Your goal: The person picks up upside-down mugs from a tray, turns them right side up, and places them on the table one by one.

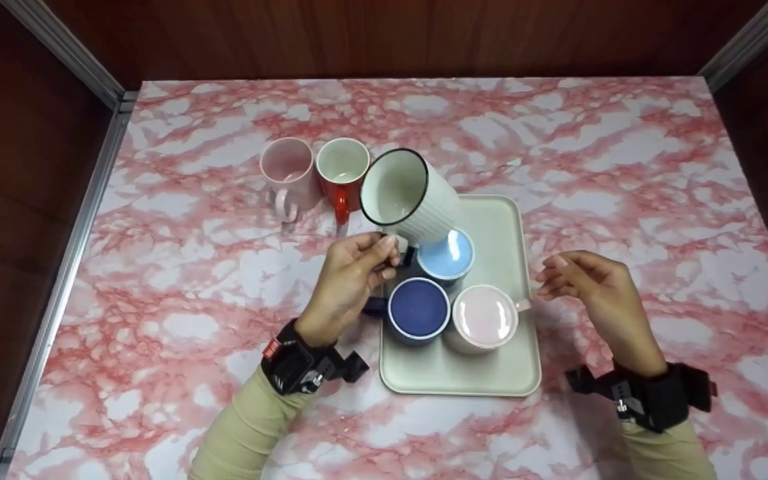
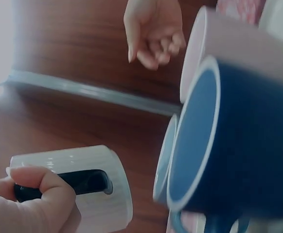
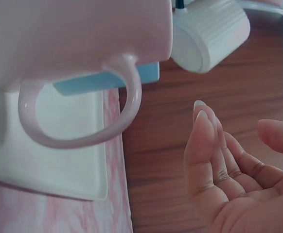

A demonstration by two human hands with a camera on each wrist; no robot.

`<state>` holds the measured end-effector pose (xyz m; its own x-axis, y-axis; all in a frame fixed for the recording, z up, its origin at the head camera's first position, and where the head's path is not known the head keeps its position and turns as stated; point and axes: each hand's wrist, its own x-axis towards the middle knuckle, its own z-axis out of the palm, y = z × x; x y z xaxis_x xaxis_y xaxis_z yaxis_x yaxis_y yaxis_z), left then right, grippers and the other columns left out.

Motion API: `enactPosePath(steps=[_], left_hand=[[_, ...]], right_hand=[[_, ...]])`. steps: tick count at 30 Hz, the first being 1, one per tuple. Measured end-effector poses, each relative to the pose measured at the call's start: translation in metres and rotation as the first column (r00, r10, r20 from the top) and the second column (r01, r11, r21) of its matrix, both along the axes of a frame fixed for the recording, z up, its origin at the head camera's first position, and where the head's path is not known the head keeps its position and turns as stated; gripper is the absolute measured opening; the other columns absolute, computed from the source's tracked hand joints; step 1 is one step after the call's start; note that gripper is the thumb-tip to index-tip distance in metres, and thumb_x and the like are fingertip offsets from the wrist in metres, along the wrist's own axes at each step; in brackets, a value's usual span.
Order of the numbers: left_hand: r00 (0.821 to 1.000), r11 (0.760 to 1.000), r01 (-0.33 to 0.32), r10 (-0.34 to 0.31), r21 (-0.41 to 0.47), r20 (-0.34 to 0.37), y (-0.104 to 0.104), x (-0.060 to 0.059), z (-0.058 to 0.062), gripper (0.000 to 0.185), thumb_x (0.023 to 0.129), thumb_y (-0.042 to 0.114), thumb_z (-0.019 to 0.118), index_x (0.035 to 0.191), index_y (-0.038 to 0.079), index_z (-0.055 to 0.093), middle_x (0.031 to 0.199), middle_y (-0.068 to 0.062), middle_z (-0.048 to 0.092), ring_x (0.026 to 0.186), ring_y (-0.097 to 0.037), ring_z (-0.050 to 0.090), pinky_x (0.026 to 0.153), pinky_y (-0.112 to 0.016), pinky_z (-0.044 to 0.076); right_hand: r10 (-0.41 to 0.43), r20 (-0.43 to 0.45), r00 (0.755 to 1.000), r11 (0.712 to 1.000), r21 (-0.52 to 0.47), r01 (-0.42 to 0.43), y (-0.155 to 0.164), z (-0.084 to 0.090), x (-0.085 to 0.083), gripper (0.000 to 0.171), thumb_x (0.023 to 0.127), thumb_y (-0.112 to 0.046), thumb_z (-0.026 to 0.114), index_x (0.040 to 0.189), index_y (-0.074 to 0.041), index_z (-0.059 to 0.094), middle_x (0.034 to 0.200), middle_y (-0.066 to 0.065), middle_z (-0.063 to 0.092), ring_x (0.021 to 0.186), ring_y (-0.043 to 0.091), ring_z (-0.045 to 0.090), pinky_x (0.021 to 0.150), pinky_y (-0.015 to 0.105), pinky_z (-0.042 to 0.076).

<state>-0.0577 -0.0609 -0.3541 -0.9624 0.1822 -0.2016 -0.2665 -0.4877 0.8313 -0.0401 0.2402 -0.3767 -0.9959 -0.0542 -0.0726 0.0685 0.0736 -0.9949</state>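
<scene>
My left hand [image 1: 357, 267] grips the black handle [image 2: 85, 182] of a white ribbed mug [image 1: 441, 207] with a dark rim. That mug is tilted, its mouth toward the upper left, and is raised over the far left part of a cream tray [image 1: 457, 380]. On the tray stand a light blue mug [image 1: 447, 255], a dark blue mug [image 1: 419, 310] and a pale pink mug [image 1: 484, 320]. To the right of the tray, my right hand [image 1: 594, 283] holds nothing, its fingers loosely bent near the pink mug's handle [image 3: 127, 111] but apart from it.
Beyond the tray's far left corner, a pink mug [image 1: 289, 167] and a red mug with a white inside [image 1: 344, 167] stand side by side, handles toward me. The marbled pink-and-white table [image 1: 624, 167] meets dark wood panels [image 1: 411, 40] at its far edge.
</scene>
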Motion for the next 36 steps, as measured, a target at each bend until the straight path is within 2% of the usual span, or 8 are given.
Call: enactPosePath(steps=[8, 14, 19, 23, 31, 36], left_hand=[[0.998, 0.999, -0.021, 0.019, -0.044, -0.058, -0.011, -0.024, -0.007, 0.013, 0.092, -0.004, 0.048, 0.088, -0.016, 0.051, 0.072, -0.008, 0.052, 0.065, -0.012, 0.05, 0.055, -0.017, 0.04], [0.994, 0.99, -0.046, 0.032, -0.133, -0.106, -0.013, -0.045, -0.014, 0.014, 0.091, -0.004, 0.049, 0.08, -0.01, 0.055, 0.07, -0.007, 0.053, 0.06, -0.011, 0.05, 0.052, -0.017, 0.04], [0.985, 0.971, -0.061, 0.02, -0.231, -0.174, -0.013, -0.062, -0.024, 0.015, 0.091, -0.003, 0.05, 0.08, -0.012, 0.055, 0.067, -0.006, 0.056, 0.06, -0.01, 0.053, 0.052, -0.017, 0.041], [0.986, 0.972, -0.049, 0.01, -0.231, -0.166, -0.011, -0.073, -0.031, 0.014, 0.092, -0.003, 0.049, 0.083, -0.011, 0.056, 0.069, -0.006, 0.058, 0.06, -0.011, 0.054, 0.053, -0.018, 0.044], [0.982, 0.965, -0.006, -0.044, -0.263, -0.183, -0.003, -0.091, -0.049, 0.015, 0.092, -0.007, 0.045, 0.089, -0.019, 0.054, 0.068, -0.006, 0.06, 0.059, -0.011, 0.057, 0.058, -0.019, 0.049], [0.99, 0.969, 0.014, -0.047, -0.247, -0.13, 0.0, -0.098, -0.059, 0.014, 0.093, -0.005, 0.044, 0.089, -0.016, 0.053, 0.072, -0.007, 0.061, 0.063, -0.013, 0.059, 0.061, -0.02, 0.05]], right_hand=[[-0.011, 0.005, 1.0, 1.0, 0.011, 0.011, 0.006, -0.004, -0.003, 0.032, 0.091, -0.021, 0.057, 0.101, 0.009, 0.06, 0.084, 0.016, 0.064, 0.071, 0.023, 0.062, 0.065, 0.031, 0.052], [-0.013, 0.013, 1.0, 1.0, -0.006, 0.013, 0.01, -0.007, -0.005, 0.031, 0.091, -0.021, 0.057, 0.1, 0.009, 0.06, 0.084, 0.016, 0.064, 0.071, 0.022, 0.062, 0.066, 0.03, 0.052], [-0.015, 0.021, 1.0, 0.999, -0.046, 0.016, 0.012, -0.009, -0.006, 0.029, 0.091, -0.018, 0.057, 0.099, 0.009, 0.06, 0.083, 0.016, 0.064, 0.07, 0.022, 0.062, 0.066, 0.03, 0.052], [-0.021, 0.01, 1.0, 0.999, -0.034, 0.021, 0.016, -0.011, -0.007, 0.028, 0.091, -0.019, 0.057, 0.099, 0.008, 0.06, 0.083, 0.014, 0.065, 0.071, 0.022, 0.062, 0.066, 0.029, 0.052], [0.025, -0.012, 1.0, 0.993, 0.117, -0.023, 0.018, -0.017, -0.01, 0.034, 0.092, -0.021, 0.054, 0.105, 0.011, 0.057, 0.088, 0.012, 0.065, 0.083, 0.02, 0.062, 0.074, 0.027, 0.05], [0.054, 0.004, 0.999, 0.986, 0.158, -0.054, 0.018, -0.018, -0.01, 0.034, 0.092, -0.022, 0.055, 0.104, 0.009, 0.058, 0.089, 0.014, 0.064, 0.084, 0.02, 0.062, 0.074, 0.029, 0.05]])
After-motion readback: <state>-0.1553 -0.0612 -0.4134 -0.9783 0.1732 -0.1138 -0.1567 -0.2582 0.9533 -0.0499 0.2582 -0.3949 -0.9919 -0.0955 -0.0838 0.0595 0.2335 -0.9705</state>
